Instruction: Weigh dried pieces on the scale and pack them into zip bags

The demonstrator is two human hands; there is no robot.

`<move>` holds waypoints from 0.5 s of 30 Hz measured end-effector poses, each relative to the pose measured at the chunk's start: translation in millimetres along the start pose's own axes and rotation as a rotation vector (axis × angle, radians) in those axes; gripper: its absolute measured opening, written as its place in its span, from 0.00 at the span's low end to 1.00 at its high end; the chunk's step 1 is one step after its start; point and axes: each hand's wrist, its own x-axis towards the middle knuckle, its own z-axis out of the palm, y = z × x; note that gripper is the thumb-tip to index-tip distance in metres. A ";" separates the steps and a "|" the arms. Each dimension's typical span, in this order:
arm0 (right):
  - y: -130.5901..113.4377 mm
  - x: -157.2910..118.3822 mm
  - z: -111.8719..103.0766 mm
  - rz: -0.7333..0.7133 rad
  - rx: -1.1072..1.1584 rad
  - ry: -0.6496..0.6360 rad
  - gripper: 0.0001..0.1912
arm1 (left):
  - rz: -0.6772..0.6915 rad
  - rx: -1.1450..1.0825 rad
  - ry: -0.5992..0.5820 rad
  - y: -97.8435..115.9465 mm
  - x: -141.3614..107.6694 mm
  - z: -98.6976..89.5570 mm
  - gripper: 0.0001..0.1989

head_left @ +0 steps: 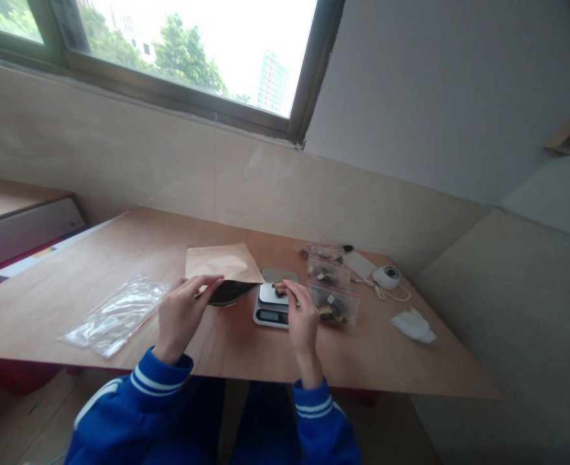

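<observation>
Paper pouch [223, 263] in left hand [181, 314]

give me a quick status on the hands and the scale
Left hand holds brown pouch open. Right hand sets pieces on scale. Filled bags right of scale, nothing blocking.

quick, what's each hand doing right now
Left hand: fingers closed on the open edge of the brown paper pouch.
Right hand: fingers pinching a small piece over the scale.
</observation>
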 end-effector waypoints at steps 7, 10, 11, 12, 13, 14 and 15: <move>49.4 16.3 36.0 0.078 -0.059 -0.278 0.18 | 0.009 -0.042 0.016 -16.0 -17.6 2.0 0.16; 59.3 22.9 38.3 0.072 -0.041 -0.334 0.18 | 0.006 -0.072 0.020 -22.1 -21.0 3.4 0.16; 62.2 22.9 36.4 0.083 -0.032 -0.325 0.18 | 0.009 -0.077 0.016 -23.9 -22.2 3.9 0.15; 65.2 21.6 33.6 0.100 -0.023 -0.303 0.18 | 0.012 -0.080 0.013 -25.5 -23.6 4.5 0.14; 68.3 19.2 30.1 0.120 -0.015 -0.273 0.18 | 0.015 -0.081 0.012 -26.8 -25.1 5.3 0.14; 71.5 16.1 26.4 0.139 -0.008 -0.241 0.18 | 0.019 -0.079 0.015 -27.7 -26.8 6.3 0.14; 74.7 12.8 22.9 0.156 0.000 -0.213 0.17 | 0.023 -0.076 0.024 -28.1 -28.4 7.5 0.13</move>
